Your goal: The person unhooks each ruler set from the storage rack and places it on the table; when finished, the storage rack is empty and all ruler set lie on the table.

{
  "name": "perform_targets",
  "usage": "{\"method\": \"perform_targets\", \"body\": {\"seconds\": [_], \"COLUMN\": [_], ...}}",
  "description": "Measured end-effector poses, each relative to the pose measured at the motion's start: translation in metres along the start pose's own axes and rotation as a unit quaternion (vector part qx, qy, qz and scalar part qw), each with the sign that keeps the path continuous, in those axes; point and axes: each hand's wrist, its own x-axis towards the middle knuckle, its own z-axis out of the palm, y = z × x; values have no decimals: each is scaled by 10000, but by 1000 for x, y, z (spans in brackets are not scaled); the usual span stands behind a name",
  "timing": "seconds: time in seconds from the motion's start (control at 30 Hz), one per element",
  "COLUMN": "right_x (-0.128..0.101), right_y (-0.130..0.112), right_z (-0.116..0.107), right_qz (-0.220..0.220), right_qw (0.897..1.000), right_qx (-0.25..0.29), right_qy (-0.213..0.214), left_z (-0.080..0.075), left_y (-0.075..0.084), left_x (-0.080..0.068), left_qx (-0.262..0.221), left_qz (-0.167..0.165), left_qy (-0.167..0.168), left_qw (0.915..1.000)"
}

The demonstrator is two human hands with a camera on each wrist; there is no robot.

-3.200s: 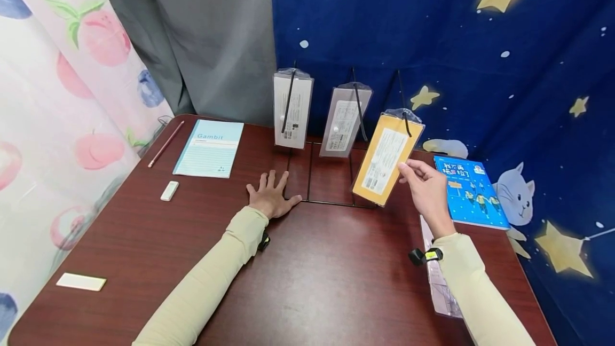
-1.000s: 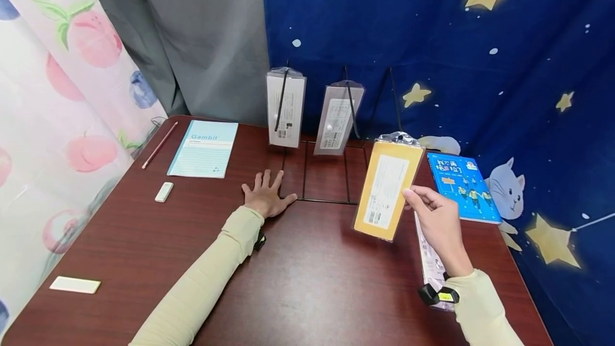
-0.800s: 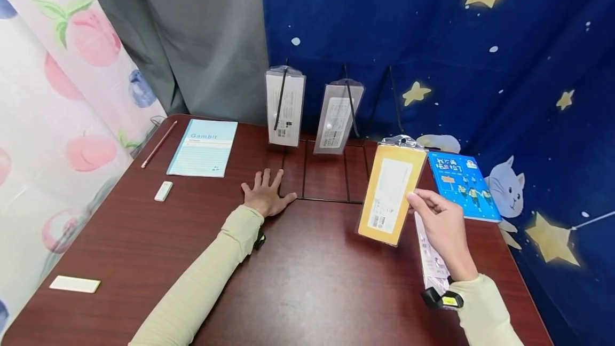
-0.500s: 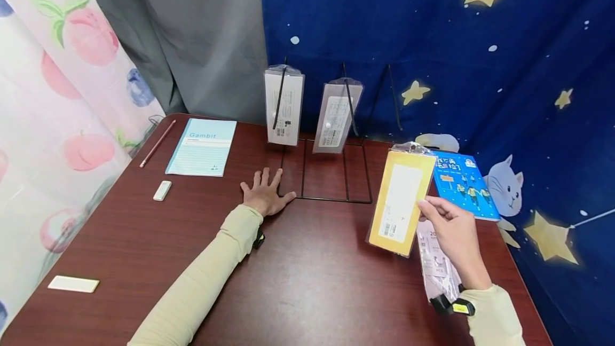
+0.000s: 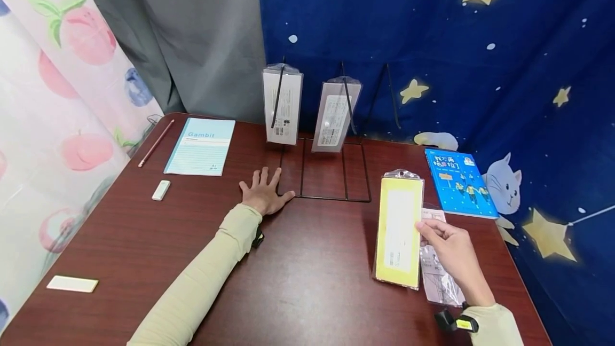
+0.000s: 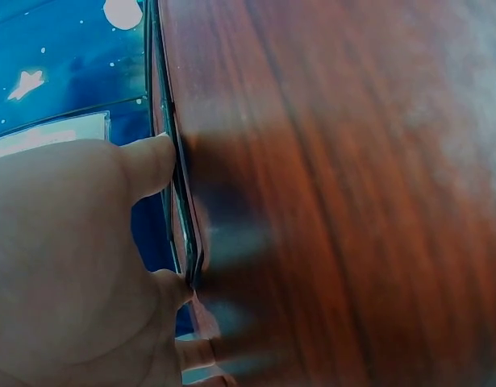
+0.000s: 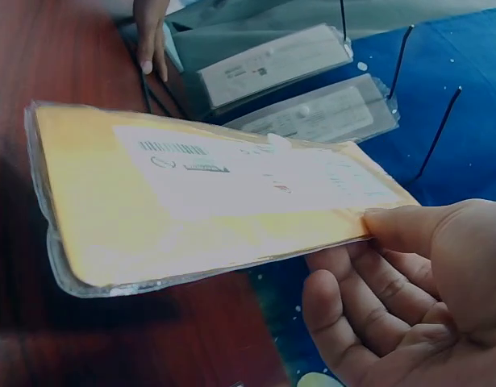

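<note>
Your right hand (image 5: 451, 252) has carried the yellow packet (image 5: 399, 230) off the wire rack's right-hand hook, down and toward you; it now sits low at the right of centre in the head view, just above the table (image 5: 307, 276). Your left hand has not shifted.

In the head view, you pinch the yellow packet's right edge between thumb and fingertips. The packet lies nearly flat with its label side up. Under your right hand, at the lower right, a clear packet (image 5: 434, 274) rests on the table. The blue book (image 5: 458, 181) lies just beyond it, toward the right edge of the frame. Your left hand (image 5: 264, 194) lies flat with fingers spread at the frame's centre, its thumb against the near left corner of the wire rack (image 5: 324, 175). Two packets (image 5: 307, 108) hang on the rack's left and middle hooks at upper centre; the right hook is bare. The notebook (image 5: 202, 146), pencil (image 5: 155, 143) and eraser (image 5: 160, 190) lie at the left.

In the left wrist view, your left palm fills the left half of the frame, and your fingers (image 6: 147, 165) touch the rack's black wire.

In the right wrist view, the yellow packet (image 7: 207, 201) spans the middle of the frame, gripped at its right end by your thumb, with your other fingers (image 7: 352, 298) loosely curled below it.
</note>
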Motion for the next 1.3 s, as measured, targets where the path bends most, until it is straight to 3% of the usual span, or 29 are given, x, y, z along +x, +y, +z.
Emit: {"method": "perform_targets", "body": {"seconds": [0.27, 0.7, 1.3], "right_x": [1, 9, 12], "right_y": [16, 43, 47], "right_z": [7, 27, 32], "right_qz": [235, -286, -143], "right_qw": [9995, 9987, 9973], "right_qx": [-150, -260, -654], "right_qy": [-146, 322, 304], "left_z": [-2, -4, -2], "left_y": [0, 0, 0], "left_x": [-2, -3, -3], "left_qx": [-5, -9, 17], "left_qz": [18, 8, 4], "left_qy": [27, -11, 11], "left_qw": [10000, 10000, 10000]}}
